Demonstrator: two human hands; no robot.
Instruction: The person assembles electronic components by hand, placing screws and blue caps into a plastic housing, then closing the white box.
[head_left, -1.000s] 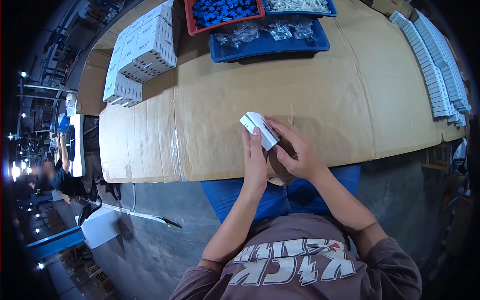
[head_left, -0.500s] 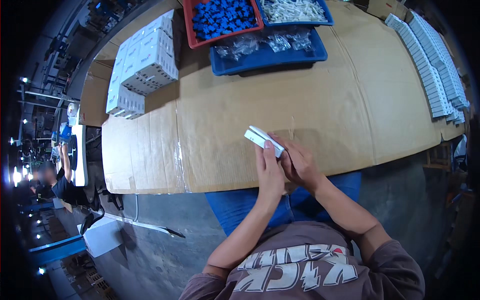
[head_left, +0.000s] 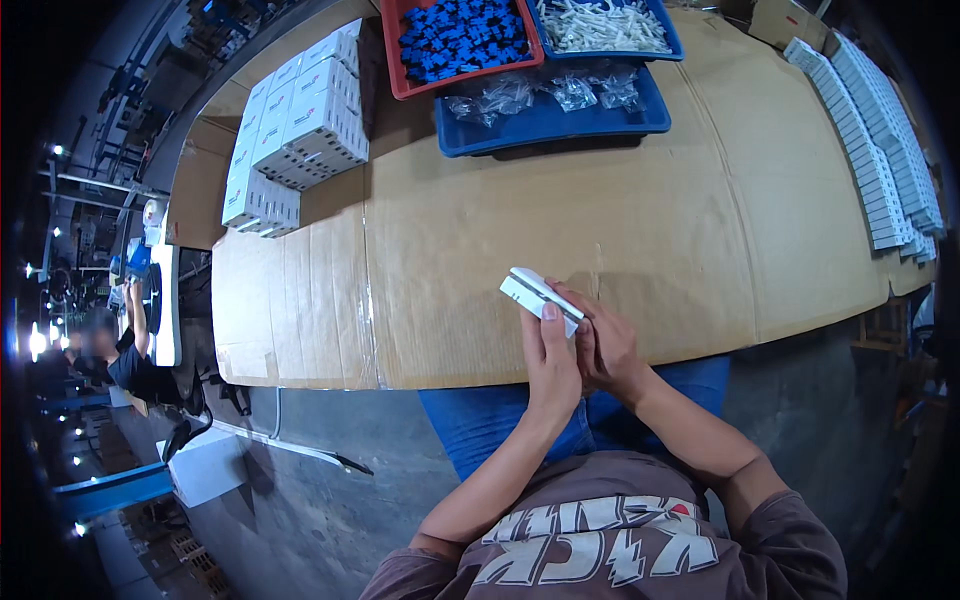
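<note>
Above the near edge of the cardboard-covered table, a small flat white box (head_left: 530, 294) is held in both my hands. A dark lengthwise gap separates its upper, lid-like layer from its lower part. My left hand (head_left: 550, 362) grips the near side, thumb on the white face and fingers mostly hidden underneath. On the other side, my right hand (head_left: 611, 345) is closed round the box's right end, its fingers along the far edge. What lies inside the gap is too small to make out.
White boxes (head_left: 290, 135) are stacked at the left, and rows of white boxes (head_left: 865, 150) stand far right. A red tray (head_left: 395, 62) of blue parts, a blue tray (head_left: 683, 52) of white parts and another blue tray (head_left: 560, 132) with clear bags sit at the back. Another person (head_left: 135, 360) works far left.
The view has shifted slightly, moving everything a little. The box is turned somewhat between my hands, so its dark gap shows more; both hands keep their hold.
</note>
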